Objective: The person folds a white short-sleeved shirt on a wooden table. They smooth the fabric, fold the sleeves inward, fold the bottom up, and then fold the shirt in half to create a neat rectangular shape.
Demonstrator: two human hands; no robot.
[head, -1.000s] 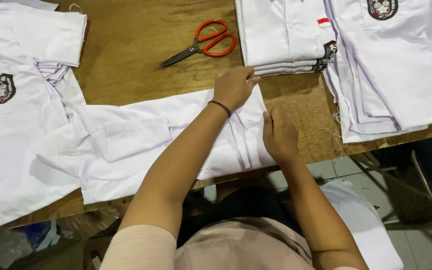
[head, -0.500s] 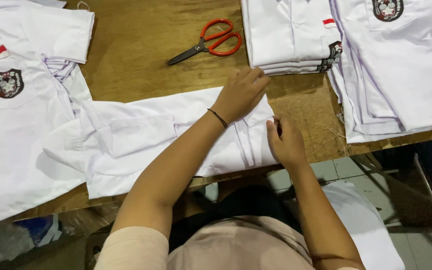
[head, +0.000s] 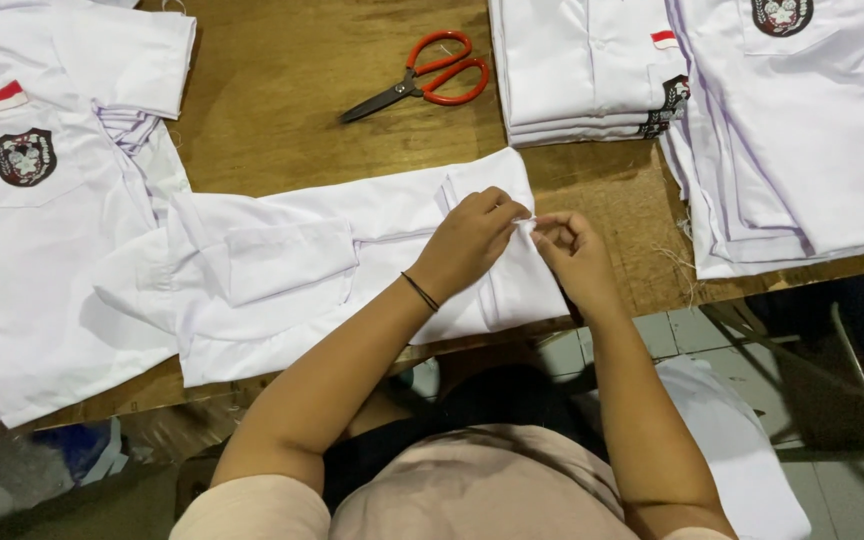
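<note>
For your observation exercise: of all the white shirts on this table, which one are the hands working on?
The white shirt lying alone at the table's near edge, between the piles; both the left hand and right hand pinch its fabric.

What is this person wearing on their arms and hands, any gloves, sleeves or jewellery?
No gloves: both the left hand and the right hand are bare, and so are the forearms. A thin dark band circles the left wrist. Short, pale pinkish sleeves cover only the upper arms. No rings or watch can be made out.
</note>
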